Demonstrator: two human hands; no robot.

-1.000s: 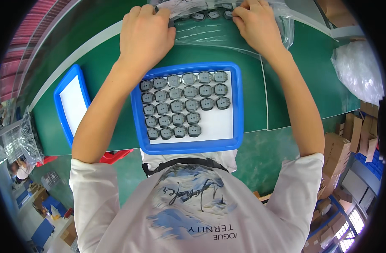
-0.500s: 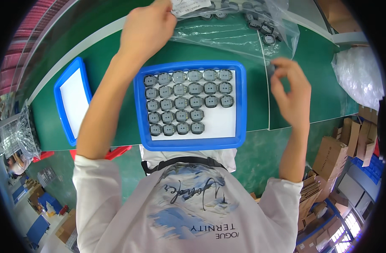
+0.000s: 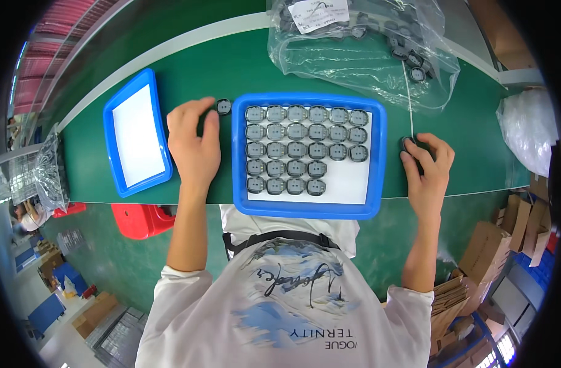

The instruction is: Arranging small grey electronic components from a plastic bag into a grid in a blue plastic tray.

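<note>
A blue tray [image 3: 239, 202] with a white base holds rows of small grey rounded plastic housings [image 3: 296, 149]; its lower right corner shows bare white. Left of the tray, one loose grey housing [image 3: 223, 106] lies on the green table. My left hand [image 3: 195, 144] is beside it, thumb and forefinger apart, the forefinger's tip close to the housing. Right of the tray, my right hand [image 3: 429, 168] pinches a dark grey housing [image 3: 406, 144] between thumb and fingertips, low over the table; the fingers partly cover it.
A clear plastic bag [image 3: 329, 61] of more housings, with a white label, lies at the far side. Another blue tray [image 3: 167, 165] with a bare white base stands at left. A bundle of clear plastic [image 3: 526, 122] is at far right, a red stool [image 3: 139, 222] below the table edge.
My left hand has let go of the bag and come down to the loose housing left of the tray. My right hand has moved nearer with its housing. The view has shifted.
</note>
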